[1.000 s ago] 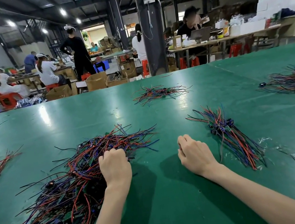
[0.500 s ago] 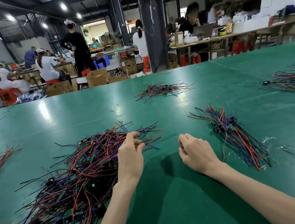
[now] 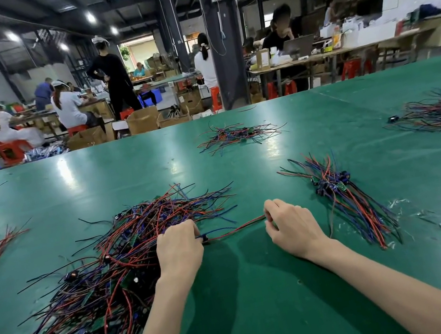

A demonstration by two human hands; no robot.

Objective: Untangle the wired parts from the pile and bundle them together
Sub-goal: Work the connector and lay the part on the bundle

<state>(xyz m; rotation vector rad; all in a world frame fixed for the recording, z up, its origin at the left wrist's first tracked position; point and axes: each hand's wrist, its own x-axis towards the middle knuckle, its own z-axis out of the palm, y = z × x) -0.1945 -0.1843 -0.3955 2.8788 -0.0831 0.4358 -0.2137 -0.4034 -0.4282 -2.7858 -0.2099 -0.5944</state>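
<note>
Wired part (image 3: 235, 230) pinched in left hand (image 3: 179, 249) grip at pile (image 3: 108, 273); wire end in right hand (image 3: 293, 227) grip. Untangling; next: pull free, add to bundle (image 3: 343, 193).

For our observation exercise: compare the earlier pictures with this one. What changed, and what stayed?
The left hand drew a red wire out of the pile, rightward. The right hand, idle before, now pinches its free end. The pile and the bundle on the right stayed put.
</note>
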